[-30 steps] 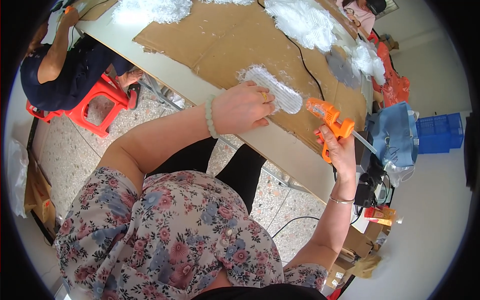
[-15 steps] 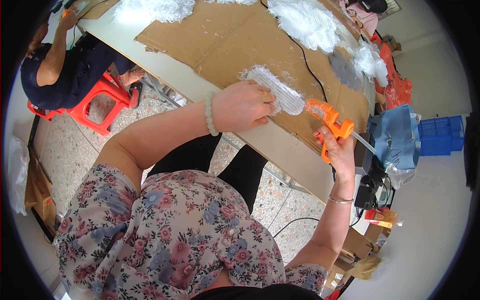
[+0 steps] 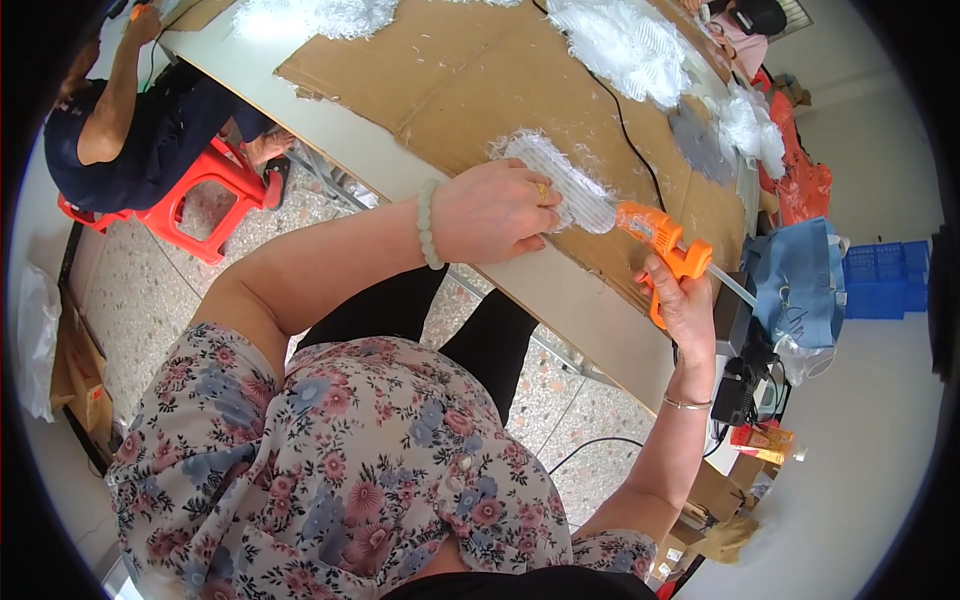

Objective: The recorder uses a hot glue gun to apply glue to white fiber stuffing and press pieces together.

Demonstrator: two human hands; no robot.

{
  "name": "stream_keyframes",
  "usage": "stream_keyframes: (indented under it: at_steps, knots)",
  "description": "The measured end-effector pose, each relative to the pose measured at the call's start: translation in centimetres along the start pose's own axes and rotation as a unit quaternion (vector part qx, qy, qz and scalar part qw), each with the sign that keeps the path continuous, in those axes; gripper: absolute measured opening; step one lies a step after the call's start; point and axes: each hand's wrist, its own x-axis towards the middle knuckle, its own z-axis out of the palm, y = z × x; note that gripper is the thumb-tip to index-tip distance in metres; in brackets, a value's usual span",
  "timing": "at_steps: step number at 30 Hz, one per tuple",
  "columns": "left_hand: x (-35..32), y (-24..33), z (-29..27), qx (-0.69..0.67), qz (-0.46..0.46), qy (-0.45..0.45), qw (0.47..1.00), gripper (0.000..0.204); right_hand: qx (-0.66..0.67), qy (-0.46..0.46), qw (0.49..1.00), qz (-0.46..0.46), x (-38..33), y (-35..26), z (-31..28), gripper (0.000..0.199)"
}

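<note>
left hand [image 3: 497, 212]: laid across the near long side of a flat, white, ribbed, fuzzy-edged sole shape [image 3: 580, 190]; with fingers loosely bent over the top and the thumb toward the near edge of the counter [image 3: 575, 295]; cannot tell whether pinching from below or only pressing down.

right hand [image 3: 680, 300]: with fingers wrapped closed round the handle of an orange plastic glue gun [image 3: 688, 261], a pale, translucent glue stick [image 3: 733, 287] jutting from its rear.

white sole shape: lying on a flat sheet of brown cardboard [image 3: 470, 100], close to the near edge of the counter, slanted, with the rounded, less fuzzy end toward the gun.

orange gun, just changed: brought from a slim gap beside that rounded end, a second ago, to no visible gap now; cannot tell whether touching or just above.

left fingers, just changed: hardly anything; resting in much the same place on the sole shape.

meaning for the work: seemingly at working range now, tip against piece, apparently steadied by the left hand; no fresh glue to be made out.

toward the far edge: heaped white fluffy material [image 3: 625, 60]; toward the right edge, a flat grey piece [image 3: 698, 142].
</note>
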Motion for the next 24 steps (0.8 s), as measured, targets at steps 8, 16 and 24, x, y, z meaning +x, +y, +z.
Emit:
stream_keyframes:
  at_steps: [8,16,24]
  knots:
    - [0.0,0.1,0.1,0.003,0.006,0.007,1.000,0.027,-0.073,-0.003,0.997,-0.021,0.5,-0.8,0.5,0.040]
    - [-0.2,0.0,0.2,-0.001,0.008,0.017,1.000,0.027,-0.075,-0.033,0.997,-0.011,1.4,-1.1,0.7,0.035]
    - [-0.2,-0.2,0.6,0.025,0.040,0.094,0.994,0.019,-0.109,-0.042,0.993,0.001,2.2,-2.2,1.4,0.031]
